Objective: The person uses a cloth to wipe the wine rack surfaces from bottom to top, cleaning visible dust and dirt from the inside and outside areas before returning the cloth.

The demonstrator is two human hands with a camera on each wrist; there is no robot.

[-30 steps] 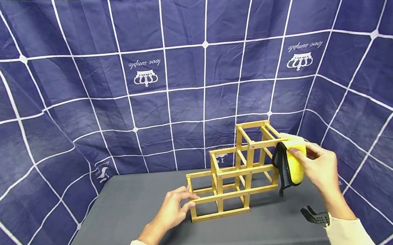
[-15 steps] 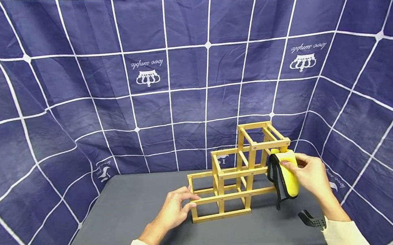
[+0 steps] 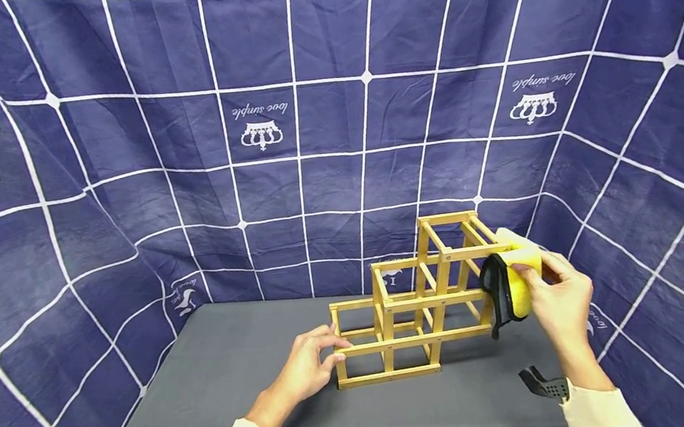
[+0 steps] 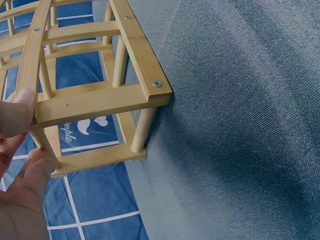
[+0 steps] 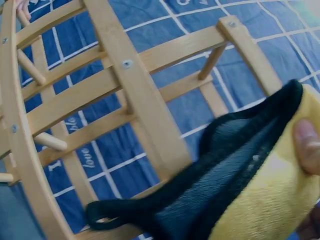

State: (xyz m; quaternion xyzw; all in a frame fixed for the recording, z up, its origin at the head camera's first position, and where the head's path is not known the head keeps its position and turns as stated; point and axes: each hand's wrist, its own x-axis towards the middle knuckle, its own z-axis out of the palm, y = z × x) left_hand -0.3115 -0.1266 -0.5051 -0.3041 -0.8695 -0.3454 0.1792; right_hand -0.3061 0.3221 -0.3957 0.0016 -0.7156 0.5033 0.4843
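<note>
A stepped wooden rack (image 3: 409,340) of slats and dowels stands on the grey surface, rising from left to right. Its low left end is held by my left hand (image 3: 309,365), the thumb (image 4: 22,107) on a front slat and the fingers around the end. My right hand (image 3: 562,293) grips a folded yellow cloth (image 3: 523,289) with black edging and a dark grey inner side. The cloth lies around the upright at the rack's tall right end, hiding part of it. In the right wrist view, its black hanging loop (image 5: 102,212) dangles before the slats.
A grey cloth-covered table (image 3: 220,371) lies under the rack. Navy fabric (image 3: 326,187) with white grid lines hangs behind and along both sides, close to the right hand. Each wrist wears a black mount (image 3: 544,384).
My right hand moved the yellow cloth down along the right upright, then back up near the top. The left hand keeps its hold on the rack, which stays in place.
</note>
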